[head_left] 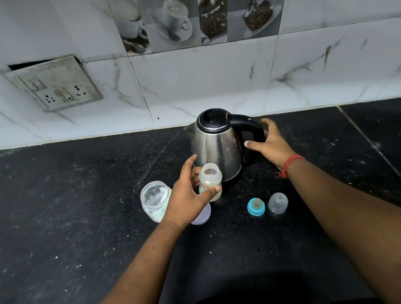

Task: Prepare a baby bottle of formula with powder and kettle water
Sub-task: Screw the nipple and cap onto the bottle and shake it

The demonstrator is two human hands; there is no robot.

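A small open baby bottle [210, 180] stands upright on the black counter, just in front of the steel kettle [215, 147]. My left hand [189, 194] wraps around the bottle's lower half. My right hand [271, 146] is at the kettle's black handle [249, 122], fingers spread around it without a closed grip. The kettle's lid is shut and its spout points left. An open clear jar [155, 200] with white powder stands left of my left hand.
A blue teat ring [256, 206] and a clear dome cap [277, 203] lie on the counter [75, 219] right of the bottle. A pale lilac lid [202, 215] peeks out under my left wrist. A wall socket [58, 85] sits at upper left.
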